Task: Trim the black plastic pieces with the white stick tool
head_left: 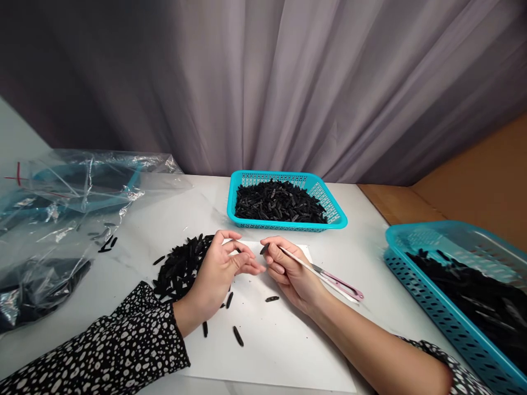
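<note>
Thumb and fingers of my right hand point(292, 269) are closed round a thin white stick-like tool point(302, 263). A dark elongated piece point(264, 249) shows at its fingertips; whether it is part of the tool I cannot tell. My left hand point(226, 263) faces it, fingers curled towards the thumb, with a tiny dark bit between them too small to name. Beside the left hand lies a heap of black elongated pieces point(181, 269). Several more lie loose on the white sheet point(284, 351), one of them point(238, 336) near the front. Behind my right hand is a pink-handled knife point(340, 285).
A turquoise basket point(340, 222) of black pieces stands at the back. Another turquoise basket point(428, 312), heaped with black pieces, is at the right, near brown cardboard point(477, 164). Clear plastic bags point(102, 192) cover the left side. A grey curtain point(263, 88) hangs behind.
</note>
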Motion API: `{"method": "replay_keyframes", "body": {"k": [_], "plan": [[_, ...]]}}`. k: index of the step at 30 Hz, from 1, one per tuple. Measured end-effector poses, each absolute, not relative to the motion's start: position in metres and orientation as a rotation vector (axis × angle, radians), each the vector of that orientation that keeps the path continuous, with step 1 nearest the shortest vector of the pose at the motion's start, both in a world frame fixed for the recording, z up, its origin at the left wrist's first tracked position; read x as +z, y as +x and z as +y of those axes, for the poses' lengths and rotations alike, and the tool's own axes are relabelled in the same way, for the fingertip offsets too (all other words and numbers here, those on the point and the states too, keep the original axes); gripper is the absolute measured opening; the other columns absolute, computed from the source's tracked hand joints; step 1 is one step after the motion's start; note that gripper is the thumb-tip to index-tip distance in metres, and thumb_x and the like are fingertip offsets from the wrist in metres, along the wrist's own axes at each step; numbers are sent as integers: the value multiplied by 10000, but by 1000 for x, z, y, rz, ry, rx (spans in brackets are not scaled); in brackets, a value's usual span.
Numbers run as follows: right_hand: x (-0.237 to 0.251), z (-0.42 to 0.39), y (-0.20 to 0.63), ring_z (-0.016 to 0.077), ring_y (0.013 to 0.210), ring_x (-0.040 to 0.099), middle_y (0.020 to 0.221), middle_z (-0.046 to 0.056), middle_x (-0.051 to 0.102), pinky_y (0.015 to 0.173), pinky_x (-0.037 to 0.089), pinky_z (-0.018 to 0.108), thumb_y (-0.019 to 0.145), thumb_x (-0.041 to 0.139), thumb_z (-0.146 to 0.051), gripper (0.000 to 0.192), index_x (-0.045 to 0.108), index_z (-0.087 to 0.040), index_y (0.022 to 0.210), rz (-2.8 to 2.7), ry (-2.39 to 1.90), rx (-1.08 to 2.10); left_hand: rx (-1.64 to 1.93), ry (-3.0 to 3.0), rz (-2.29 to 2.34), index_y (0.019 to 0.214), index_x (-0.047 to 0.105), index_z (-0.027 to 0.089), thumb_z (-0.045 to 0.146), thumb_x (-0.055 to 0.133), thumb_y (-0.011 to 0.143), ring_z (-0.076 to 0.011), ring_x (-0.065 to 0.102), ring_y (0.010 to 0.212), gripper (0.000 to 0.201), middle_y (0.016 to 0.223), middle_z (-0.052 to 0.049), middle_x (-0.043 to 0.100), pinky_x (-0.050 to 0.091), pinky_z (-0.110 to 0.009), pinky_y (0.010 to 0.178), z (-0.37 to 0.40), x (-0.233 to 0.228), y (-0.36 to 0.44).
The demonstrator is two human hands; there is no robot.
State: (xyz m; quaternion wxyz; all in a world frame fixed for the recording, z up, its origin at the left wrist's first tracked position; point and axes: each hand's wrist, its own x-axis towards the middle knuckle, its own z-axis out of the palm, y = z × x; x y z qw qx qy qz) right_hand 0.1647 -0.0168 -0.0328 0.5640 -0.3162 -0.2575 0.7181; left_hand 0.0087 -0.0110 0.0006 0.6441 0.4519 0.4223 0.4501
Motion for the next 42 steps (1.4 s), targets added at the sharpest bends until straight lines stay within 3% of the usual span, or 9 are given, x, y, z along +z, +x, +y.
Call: {"method": "replay_keyframes", "body": {"k": [5, 8, 12, 17, 21, 27, 35, 42], "plan": [[-32, -17, 165, 31, 442, 182, 587, -43, 486, 370, 77, 178, 696, 846, -378, 303, 719, -165, 870, -607, -724, 1695, 996, 987, 972, 789, 502, 176, 364, 822, 708, -126, 631, 525, 379, 694, -39, 719, 448, -218, 486, -9, 3, 8], [-31, -17, 165, 44, 455, 197, 605, -39, 486, 366, 89, 181, 719, 826, -379, 284, 709, -169, 871, -621, -727, 1688, 954, 948, 954, 838, 636, 137, 442, 827, 692, -102, 565, 458, 388, 628, -22, 679, 377, -210, 426, -9, 2, 6], [-30, -18, 164, 55, 480, 248, 642, -26, 498, 364, 112, 173, 734, 809, -390, 282, 690, -167, 860, -629, -745, 1680, 961, 882, 904, 979, 751, 117, 404, 821, 719, -98, 567, 533, 394, 683, -39, 685, 397, -225, 493, -9, 3, 6], [-28, -17, 165, 61, 481, 292, 668, -2, 544, 354, 144, 166, 773, 754, -372, 238, 638, -164, 762, -600, -729, 1685, 946, 795, 816, 1049, 773, 159, 297, 840, 710, -121, 621, 666, 373, 830, -53, 717, 483, -270, 676, -10, 5, 6], [-28, -16, 165, 84, 481, 345, 673, 16, 587, 331, 133, 170, 737, 719, -323, 181, 607, -181, 726, -531, -692, 1689, 947, 814, 804, 1090, 751, 154, 250, 808, 746, -131, 634, 703, 361, 842, -45, 700, 495, -291, 735, -11, 6, 7], [-31, -17, 164, 39, 422, 201, 564, -39, 481, 353, 93, 167, 803, 716, -456, 305, 645, -159, 789, -643, -758, 1709, 930, 914, 840, 1292, 578, 168, 343, 798, 766, -102, 594, 559, 596, 733, 1, 655, 434, -219, 534, -12, 6, 7], [-32, -20, 163, 22, 408, 159, 530, -62, 457, 385, 85, 190, 763, 754, -521, 384, 662, -150, 797, -774, -742, 1728, 884, 1004, 829, 1293, 488, 172, 347, 706, 856, -68, 545, 481, 519, 695, 31, 623, 351, -179, 431, -12, 3, 6], [-36, -20, 162, 35, 426, 199, 498, -61, 437, 411, 110, 205, 738, 800, -399, 317, 608, -153, 684, -838, -791, 1710, 783, 1186, 930, 1258, 413, 201, 362, 690, 836, -118, 562, 463, 530, 671, 47, 611, 387, -215, 412, -13, 2, 8]]}}
